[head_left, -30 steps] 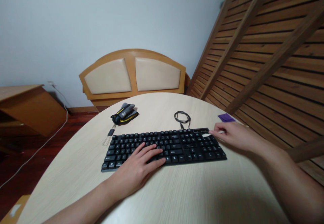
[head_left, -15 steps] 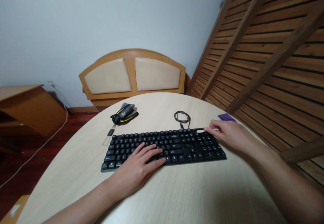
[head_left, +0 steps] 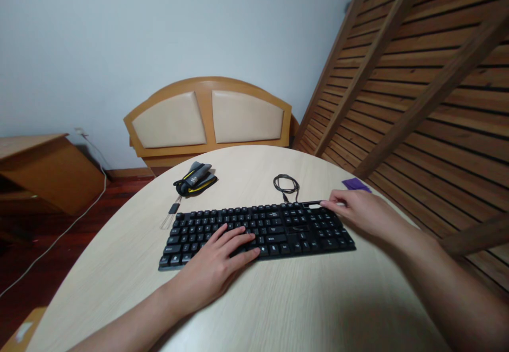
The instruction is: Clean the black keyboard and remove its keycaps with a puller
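Note:
A black full-size keyboard (head_left: 274, 230) lies across the table in front of me. My left hand (head_left: 222, 259) rests flat on its lower middle keys, fingers spread, holding nothing. Above the number pad, at the keyboard's upper right, my right hand (head_left: 350, 208) is closed in a pinch. A small white thing (head_left: 314, 207) pokes out past its fingertips against the keyboard's top strip, and a bit of white shows behind the thumb too. Its exact kind is too small to tell. The keyboard's coiled black cable (head_left: 286, 183) lies just behind it.
A folded grey, black and yellow bundle with cords (head_left: 195, 179) lies on the round pale table (head_left: 254, 164) at the back left. A purple flat piece (head_left: 356, 184) sits beyond my right hand. Behind stand a padded headboard (head_left: 209, 119) and a slatted wooden panel (head_left: 429, 103).

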`<act>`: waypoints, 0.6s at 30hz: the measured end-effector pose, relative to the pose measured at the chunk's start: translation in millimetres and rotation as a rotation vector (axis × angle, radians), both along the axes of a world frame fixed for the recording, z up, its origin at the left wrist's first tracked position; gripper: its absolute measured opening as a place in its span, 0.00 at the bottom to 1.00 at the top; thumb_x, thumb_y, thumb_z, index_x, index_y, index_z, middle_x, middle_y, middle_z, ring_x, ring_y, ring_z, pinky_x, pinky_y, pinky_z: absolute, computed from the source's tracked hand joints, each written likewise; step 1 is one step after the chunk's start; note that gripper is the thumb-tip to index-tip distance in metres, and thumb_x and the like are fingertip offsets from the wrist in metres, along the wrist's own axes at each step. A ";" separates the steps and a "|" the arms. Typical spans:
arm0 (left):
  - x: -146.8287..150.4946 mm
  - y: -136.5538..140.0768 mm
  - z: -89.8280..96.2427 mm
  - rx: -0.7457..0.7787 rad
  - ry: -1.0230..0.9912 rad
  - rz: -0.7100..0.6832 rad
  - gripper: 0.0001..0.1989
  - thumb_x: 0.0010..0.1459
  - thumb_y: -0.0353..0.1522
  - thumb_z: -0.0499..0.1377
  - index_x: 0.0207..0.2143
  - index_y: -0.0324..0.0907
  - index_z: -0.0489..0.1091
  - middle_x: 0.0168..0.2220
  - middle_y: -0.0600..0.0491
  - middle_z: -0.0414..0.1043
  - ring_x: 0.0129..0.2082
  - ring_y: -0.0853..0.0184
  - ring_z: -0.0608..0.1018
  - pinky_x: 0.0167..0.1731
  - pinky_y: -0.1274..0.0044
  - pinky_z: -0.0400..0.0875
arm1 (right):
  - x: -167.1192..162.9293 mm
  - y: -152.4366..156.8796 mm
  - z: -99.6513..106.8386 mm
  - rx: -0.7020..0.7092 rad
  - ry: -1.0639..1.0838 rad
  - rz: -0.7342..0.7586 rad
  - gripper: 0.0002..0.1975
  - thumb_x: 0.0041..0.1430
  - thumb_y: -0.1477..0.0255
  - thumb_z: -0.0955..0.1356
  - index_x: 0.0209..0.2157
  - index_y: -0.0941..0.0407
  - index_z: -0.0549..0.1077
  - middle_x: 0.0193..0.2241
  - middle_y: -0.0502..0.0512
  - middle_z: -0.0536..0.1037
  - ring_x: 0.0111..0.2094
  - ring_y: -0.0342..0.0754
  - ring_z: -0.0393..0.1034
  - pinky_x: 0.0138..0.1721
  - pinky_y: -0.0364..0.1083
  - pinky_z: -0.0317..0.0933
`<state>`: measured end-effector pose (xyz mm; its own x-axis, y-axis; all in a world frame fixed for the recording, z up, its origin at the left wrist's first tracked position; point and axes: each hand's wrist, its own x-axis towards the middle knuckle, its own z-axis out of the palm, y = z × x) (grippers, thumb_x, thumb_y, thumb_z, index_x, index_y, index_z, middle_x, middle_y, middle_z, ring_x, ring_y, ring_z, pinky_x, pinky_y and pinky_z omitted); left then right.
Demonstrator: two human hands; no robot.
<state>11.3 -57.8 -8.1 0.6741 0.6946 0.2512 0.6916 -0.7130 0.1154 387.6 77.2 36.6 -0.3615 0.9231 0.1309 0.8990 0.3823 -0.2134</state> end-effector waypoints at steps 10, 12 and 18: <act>-0.7 0.2 -1.5 0.001 0.009 0.002 0.25 0.69 0.25 0.55 0.65 0.52 0.63 0.66 0.49 0.64 0.67 0.54 0.64 0.63 0.48 0.60 | 12.4 2.4 3.0 -0.035 -0.036 -0.063 0.27 0.62 0.43 0.62 0.28 0.52 0.75 0.26 0.55 0.78 0.28 0.52 0.70 0.27 0.45 0.51; -0.8 0.3 -1.4 0.008 -0.002 -0.004 0.25 0.68 0.25 0.55 0.65 0.52 0.63 0.66 0.49 0.64 0.67 0.54 0.64 0.64 0.49 0.60 | 14.4 3.2 3.2 -0.025 -0.037 -0.080 0.29 0.61 0.41 0.61 0.27 0.52 0.74 0.26 0.56 0.78 0.28 0.52 0.69 0.26 0.46 0.51; 0.3 -0.2 0.0 0.004 0.027 0.001 0.25 0.69 0.26 0.55 0.65 0.52 0.63 0.66 0.49 0.64 0.67 0.53 0.64 0.63 0.47 0.61 | 17.7 5.1 1.9 -0.010 -0.034 -0.062 0.32 0.61 0.40 0.60 0.27 0.52 0.74 0.25 0.56 0.77 0.26 0.51 0.68 0.26 0.46 0.51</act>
<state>11.6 -58.0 -8.1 0.6797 0.6947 0.2356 0.6954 -0.7124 0.0944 405.2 82.3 38.4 -0.3075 0.9452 0.1101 0.9278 0.3235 -0.1857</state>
